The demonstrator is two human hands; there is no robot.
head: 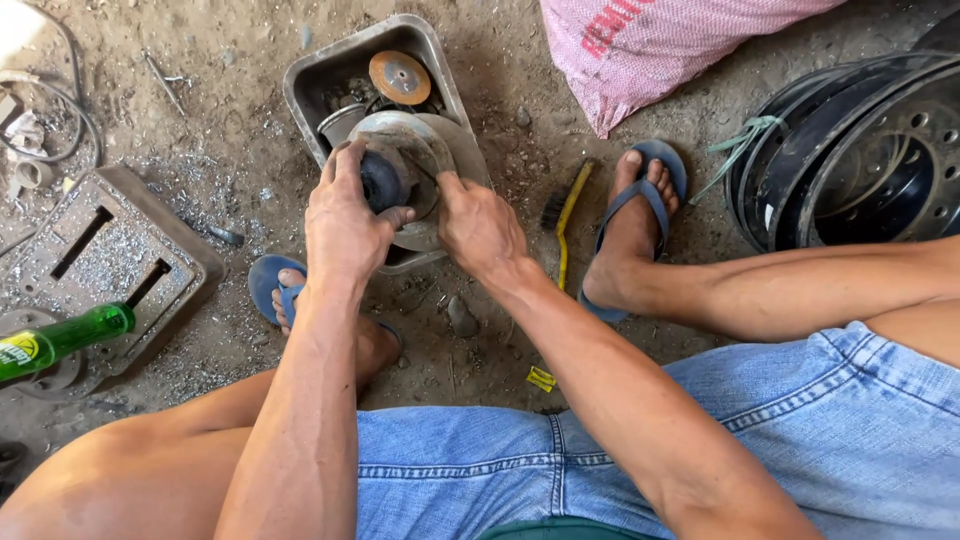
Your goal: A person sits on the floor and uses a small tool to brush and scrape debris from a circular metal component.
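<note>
My left hand (343, 222) grips the dark round hub (383, 180) at the middle of a grey, dusty metal drum-like part (425, 150). Fingers of my right hand (478, 225) hold the same part by its lower right rim. The part rests on the near edge of a grey metal tray (300, 85) on the dirt ground. An orange-brown disc (400, 77) lies in the tray behind it.
A slotted metal plate (105, 255) lies at left with a green glass bottle (60, 340) over it. A yellow-handled wire brush (565, 215) lies between my sandalled feet. Black wheel rims (860, 150) stand at right, and a pink woven sack (660, 45) lies at the top.
</note>
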